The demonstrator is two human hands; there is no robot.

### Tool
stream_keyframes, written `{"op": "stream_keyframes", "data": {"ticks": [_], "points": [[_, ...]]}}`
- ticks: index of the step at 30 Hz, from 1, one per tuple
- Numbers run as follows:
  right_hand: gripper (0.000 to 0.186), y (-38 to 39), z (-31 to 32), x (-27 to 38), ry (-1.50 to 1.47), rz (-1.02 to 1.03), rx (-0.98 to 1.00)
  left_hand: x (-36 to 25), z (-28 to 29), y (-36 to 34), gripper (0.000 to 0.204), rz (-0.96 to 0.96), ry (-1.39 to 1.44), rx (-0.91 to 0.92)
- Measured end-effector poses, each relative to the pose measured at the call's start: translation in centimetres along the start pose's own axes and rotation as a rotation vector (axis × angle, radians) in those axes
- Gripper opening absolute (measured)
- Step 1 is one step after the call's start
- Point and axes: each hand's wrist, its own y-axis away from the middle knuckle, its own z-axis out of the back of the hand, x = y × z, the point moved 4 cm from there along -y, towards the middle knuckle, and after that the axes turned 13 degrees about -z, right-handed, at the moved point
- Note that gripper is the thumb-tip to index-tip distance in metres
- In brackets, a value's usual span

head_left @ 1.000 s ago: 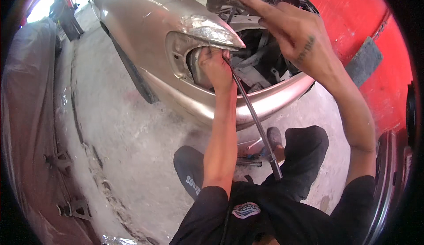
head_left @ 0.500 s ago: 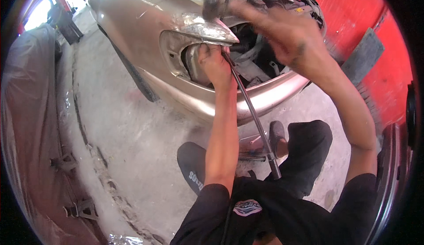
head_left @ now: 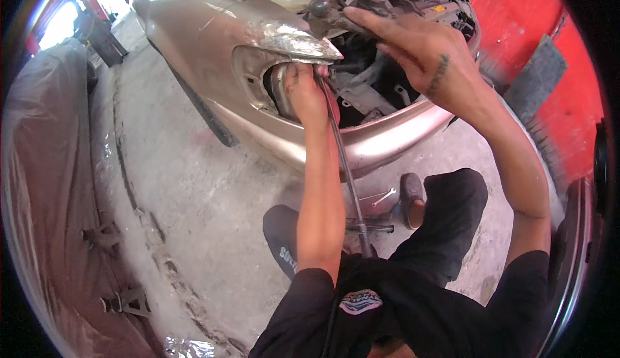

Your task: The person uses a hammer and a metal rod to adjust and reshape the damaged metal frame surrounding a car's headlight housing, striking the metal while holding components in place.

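My left hand (head_left: 308,96) is closed around the upper end of a long metal bar (head_left: 346,158), inside the headlight opening (head_left: 252,77) of a beige car. Its fingertips sit just under the pointed tip of the fender (head_left: 194,29), where a hammered-looking patch of bare metal (head_left: 290,38) shines. From there the bar slants down toward my lap. Above the engine bay, my right hand (head_left: 433,58) grips a hammer with a dark, rounded head (head_left: 318,8). The hammer head hangs just above the fender tip, apart from it; the hand hides most of the handle.
The bumper (head_left: 387,145) curves across in front of my knees. On the concrete floor lie a wrench (head_left: 385,196) and a dark bar (head_left: 381,228), near my shoe (head_left: 411,196). A covered object (head_left: 48,164) stands at the left, a red wall (head_left: 516,9) at the right.
The lower end of the bar has swung left, and my left hand has shifted slightly left. The hammer, blurred before, now shows more clearly near the fender tip. The wrench has come into sight.
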Motion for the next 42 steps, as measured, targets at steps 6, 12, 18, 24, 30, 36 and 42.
{"op": "stream_keyframes", "data": {"ticks": [6, 12, 18, 24, 30, 36, 42], "points": [[0.061, -0.4, 0.1, -0.2, -0.010, 0.011, -0.012, 0.0, 0.6, -0.5, 0.019, -0.050, -0.124, 0.157], [0.056, -0.1, -0.2, -0.3, -0.051, 0.063, -0.110, -0.5, 0.1, -0.2, 0.018, -0.054, -0.134, 0.058], [0.058, -0.3, -0.1, -0.5, -0.001, 0.059, -0.099, 0.3, 0.6, -0.9, 0.016, -0.063, -0.070, 0.132], [0.063, -0.8, 0.2, 0.6, -0.019, 0.040, -0.172, 0.3, 0.6, -1.0, 0.015, -0.093, -0.107, 0.093], [0.065, -1.6, -0.6, -0.1, 0.067, 0.082, -0.099, 0.3, 0.3, -1.2, 0.011, -0.071, -0.083, 0.071], [0.067, -0.9, -1.3, -0.7, 0.057, 0.055, -0.069, 0.6, -0.1, -1.1, 0.011, -0.074, -0.068, 0.077], [0.073, -0.5, -0.4, 0.3, -0.037, 0.062, -0.133, 0.5, 0.2, -1.1, 0.011, -0.067, -0.084, 0.111]]}}
